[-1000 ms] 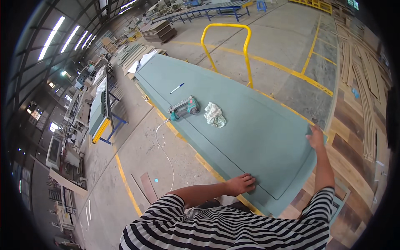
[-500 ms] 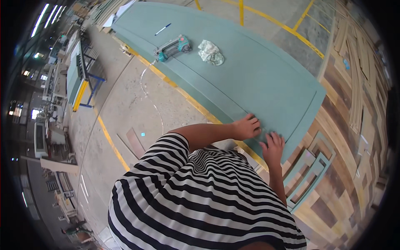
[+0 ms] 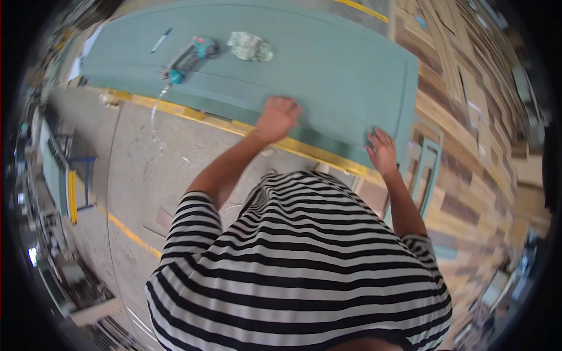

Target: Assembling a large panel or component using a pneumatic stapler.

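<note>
A long grey-green panel [image 3: 333, 70] with grooved lines along its edges lies in front of me. My left hand [image 3: 277, 119] is over its near edge, smeared by motion, so its fingers cannot be read. Near the panel's right end, my right hand [image 3: 382, 151] rests at the surface with its fingers apart and nothing in them. Further left on the panel lies a teal and black nail gun [image 3: 188, 59], a clear coiled hose [image 3: 154, 120] running from it down to the floor. Beside it sit a crumpled patterned cloth [image 3: 250, 46] and a pen [image 3: 161, 40].
Yellow edging [image 3: 193, 114] runs along the panel's near side. To the right, small grey-green frames [image 3: 428, 169] lie on a patchwork wood surface [image 3: 462, 193], with long wooden strips beyond. A rack with blue legs [image 3: 88, 181] stands at the left on the concrete floor.
My left hand has moved left along the panel, away from the right hand. The right hand stays near the panel's right end. The whole view has shifted, with the panel now higher up.
</note>
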{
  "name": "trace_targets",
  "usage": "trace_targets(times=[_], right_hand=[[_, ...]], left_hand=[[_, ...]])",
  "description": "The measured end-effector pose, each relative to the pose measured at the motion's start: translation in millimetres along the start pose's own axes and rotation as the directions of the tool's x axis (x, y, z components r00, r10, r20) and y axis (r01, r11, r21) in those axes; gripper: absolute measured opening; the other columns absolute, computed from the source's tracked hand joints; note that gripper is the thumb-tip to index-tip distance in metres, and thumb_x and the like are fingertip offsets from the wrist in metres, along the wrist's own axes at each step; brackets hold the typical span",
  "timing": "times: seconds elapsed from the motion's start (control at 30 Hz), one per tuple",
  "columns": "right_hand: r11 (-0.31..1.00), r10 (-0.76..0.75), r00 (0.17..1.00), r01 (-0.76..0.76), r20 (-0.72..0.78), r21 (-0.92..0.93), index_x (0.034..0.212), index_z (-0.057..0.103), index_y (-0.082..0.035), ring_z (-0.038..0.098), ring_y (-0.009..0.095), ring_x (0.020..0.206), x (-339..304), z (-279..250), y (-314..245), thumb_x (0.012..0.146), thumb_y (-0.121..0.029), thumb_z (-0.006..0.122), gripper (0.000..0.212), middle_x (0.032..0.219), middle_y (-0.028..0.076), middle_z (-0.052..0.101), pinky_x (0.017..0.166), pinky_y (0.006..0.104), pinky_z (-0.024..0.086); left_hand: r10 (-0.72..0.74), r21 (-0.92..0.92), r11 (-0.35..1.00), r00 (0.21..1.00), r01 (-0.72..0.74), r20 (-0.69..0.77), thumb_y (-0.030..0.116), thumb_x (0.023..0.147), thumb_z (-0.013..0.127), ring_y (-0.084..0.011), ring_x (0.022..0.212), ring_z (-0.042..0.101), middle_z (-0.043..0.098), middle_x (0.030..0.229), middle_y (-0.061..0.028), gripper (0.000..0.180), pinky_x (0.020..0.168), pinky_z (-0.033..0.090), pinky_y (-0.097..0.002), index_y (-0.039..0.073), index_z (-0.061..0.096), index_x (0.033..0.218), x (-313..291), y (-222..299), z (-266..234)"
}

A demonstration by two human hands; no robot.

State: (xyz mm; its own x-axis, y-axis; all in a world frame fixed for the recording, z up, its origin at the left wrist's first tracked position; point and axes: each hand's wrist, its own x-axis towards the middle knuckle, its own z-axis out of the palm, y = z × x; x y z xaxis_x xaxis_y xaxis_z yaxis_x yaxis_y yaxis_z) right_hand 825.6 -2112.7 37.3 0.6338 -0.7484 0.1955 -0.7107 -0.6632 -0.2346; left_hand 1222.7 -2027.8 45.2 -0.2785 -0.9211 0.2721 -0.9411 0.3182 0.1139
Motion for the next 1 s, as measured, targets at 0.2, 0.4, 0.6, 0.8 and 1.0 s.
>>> trace_targets(times=[0.2, 0.4, 0.6, 0.8, 1.0], right_hand=[[0.979, 0.175, 0.977, -0.187, -0.122, -0.088, 0.124, 0.069, -0.012, 0.056, 0.037, 0.130, -16.1, 4.3, -22.8, 0.079, -0.018, 0.083, 0.047, 0.140, 0.018, 0.059, 0.109, 0.0494, 0.042], [0.830, 0.543, 0.723, -0.539, -0.427, 0.142, 0.121, 0.070, -0.010, 0.062, 0.039, 0.116, -74.1, 5.3, -36.2, 0.085, -0.021, 0.080, 0.039, 0.129, 0.021, 0.064, 0.096, 0.0490, 0.051], [0.638, 0.770, 0.496, -0.632, -0.402, 0.441, 0.121, 0.071, -0.006, 0.068, 0.036, 0.109, -117.5, -0.4, -8.0, 0.090, -0.019, 0.075, 0.034, 0.118, 0.018, 0.071, 0.092, 0.0414, 0.054], [0.726, 0.686, 0.570, -0.500, -0.452, 0.472, 0.127, 0.067, -0.009, 0.067, 0.038, 0.109, -110.4, -0.4, 21.7, 0.087, -0.014, 0.077, 0.041, 0.122, 0.016, 0.070, 0.093, 0.0408, 0.055], [0.827, 0.522, 0.747, -0.327, -0.411, 0.457, 0.120, 0.072, -0.010, 0.068, 0.037, 0.108, -110.5, 6.2, 58.7, 0.086, -0.012, 0.078, 0.034, 0.122, 0.016, 0.070, 0.093, 0.0409, 0.056]], left_hand=[[-0.094, -0.110, 0.990, 0.991, 0.083, -0.091, 0.017, 0.084, 0.077, -0.0356, 0.123, 0.053, 0.059, 0.132, -0.0159, 0.048, 0.105, 0.040, -0.0508, 0.005, 0.064, 0.128, -33.2, -33.0, -10.1], [0.069, -0.177, 0.981, 0.997, -0.073, -0.028, 0.018, 0.085, 0.076, -0.0333, 0.124, 0.052, 0.058, 0.134, -0.0150, 0.046, 0.108, 0.037, -0.0501, 0.006, 0.065, 0.127, -20.0, -4.4, 1.9], [0.308, -0.201, 0.937, 0.947, -0.286, 0.090, 0.020, 0.090, 0.073, -0.0336, 0.127, 0.051, 0.057, 0.136, -0.0156, 0.043, 0.108, 0.038, -0.0485, 0.006, 0.065, 0.129, 55.1, 50.4, 4.5], [0.430, -0.200, 0.899, 0.873, -0.390, 0.229, 0.023, 0.091, 0.074, -0.0355, 0.130, 0.050, 0.055, 0.141, -0.0177, 0.048, 0.110, 0.039, -0.0479, 0.009, 0.064, 0.135, 114.7, 114.3, 14.2], [0.406, -0.174, 0.914, 0.835, -0.367, 0.372, 0.025, 0.090, 0.076, -0.0362, 0.131, 0.049, 0.054, 0.142, -0.0184, 0.052, 0.111, 0.039, -0.0472, 0.014, 0.062, 0.139, 141.5, 150.9, 29.6]])
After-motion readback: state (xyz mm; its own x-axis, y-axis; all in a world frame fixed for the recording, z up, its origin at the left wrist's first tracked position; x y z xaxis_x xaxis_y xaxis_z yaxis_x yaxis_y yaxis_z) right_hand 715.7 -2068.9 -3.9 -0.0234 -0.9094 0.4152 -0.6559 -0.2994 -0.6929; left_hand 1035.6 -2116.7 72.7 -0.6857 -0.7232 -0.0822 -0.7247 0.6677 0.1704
